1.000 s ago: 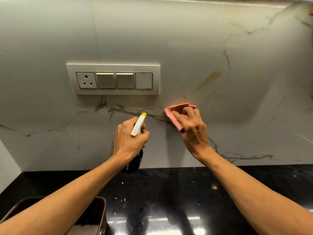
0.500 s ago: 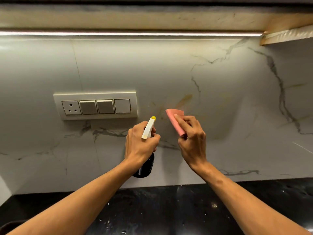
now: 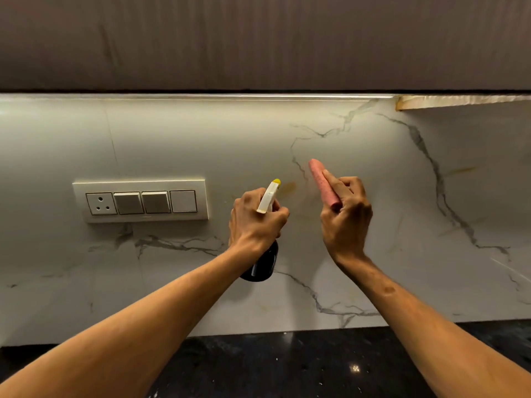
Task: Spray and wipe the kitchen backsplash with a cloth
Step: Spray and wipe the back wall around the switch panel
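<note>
My right hand (image 3: pixel 346 216) is carrying the pink cloth (image 3: pixel 321 182) higher up the backsplash (image 3: pixel 201 139) than a second ago, pinching it folded and edge-on at 1 o'clock from my left hand (image 3: pixel 255 222). That hand is gripping the spray bottle (image 3: pixel 263 265), its nozzle pointing toward a yellowish stain (image 3: pixel 288 186). The switch plate (image 3: pixel 140 201) is sitting at 9 o'clock and the black tabletop (image 3: pixel 287 363) at 6.

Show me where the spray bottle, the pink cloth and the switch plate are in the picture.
spray bottle (image 3: pixel 260 267): head view, its dark lower body.
pink cloth (image 3: pixel 318 176): head view, the folded upper part.
switch plate (image 3: pixel 155 202): head view, a grey switch near its middle.
</note>
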